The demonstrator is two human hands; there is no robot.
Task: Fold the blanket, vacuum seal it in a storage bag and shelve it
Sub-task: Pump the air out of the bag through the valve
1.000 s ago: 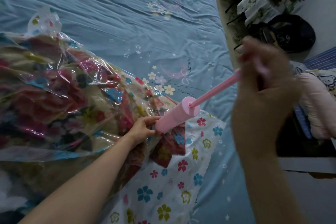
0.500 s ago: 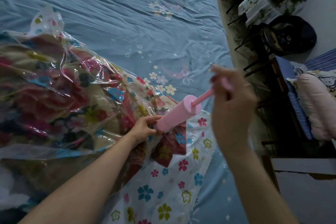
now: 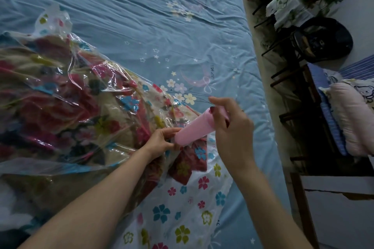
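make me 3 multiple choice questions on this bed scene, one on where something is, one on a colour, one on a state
1. Where does the storage bag lie?
A. on the blue bed sheet
B. on the floor
C. on a shelf

2. What colour is the hand pump?
A. green
B. pink
C. black

3. How does the pump's plunger stand?
A. pulled far out
B. lying loose on the bed
C. pushed in, handle close to the barrel

Answers:
1. A, the bag with the floral blanket inside rests on the bed sheet.
2. B, the barrel is plainly pink.
3. C, the right hand grips the handle right at the barrel's top, with no rod showing, while the left hand holds the barrel's base at the bag.
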